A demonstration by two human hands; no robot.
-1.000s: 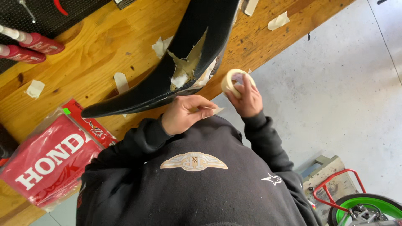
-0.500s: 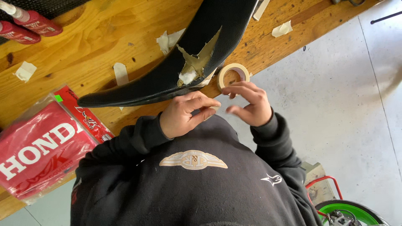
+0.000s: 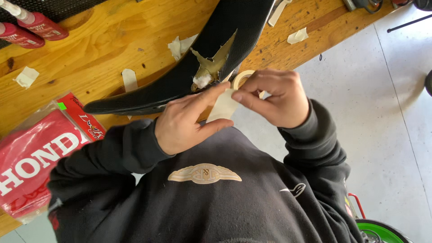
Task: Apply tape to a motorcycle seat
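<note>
A strip of pale masking tape (image 3: 223,106) is stretched between both hands, just in front of the near edge of the wooden surface (image 3: 90,49) and above the person's dark sweatshirt. The strip is cream-coloured, flat and slightly translucent, wider at its lower end. It runs up to a roll of the same tape (image 3: 243,77), of which only a curved upper part of the ring shows; the rest is hidden behind the right hand.

Left hand (image 3: 185,122): fingers closed lightly on the lower end of the strip, thumb beneath, index finger extended along its top. Right hand (image 3: 274,96): fingers curled shut, pinching the upper end of the strip and covering the roll. Whether the roll rests in the palm or on a finger cannot be told.

Just beyond the hands a black curved seat (image 3: 198,63) lies on the surface. Its cover is torn open, showing a tan underlayer and a tuft of white foam (image 3: 202,81). The seat's upper end is cut off by the frame.

Scraps of used tape (image 3: 129,80) lie scattered on the wood. A red packet in clear wrap (image 3: 36,153) sits at the left, partly out of frame and blurred. Two red tubes (image 3: 42,26) lie at top left, cut off
</note>
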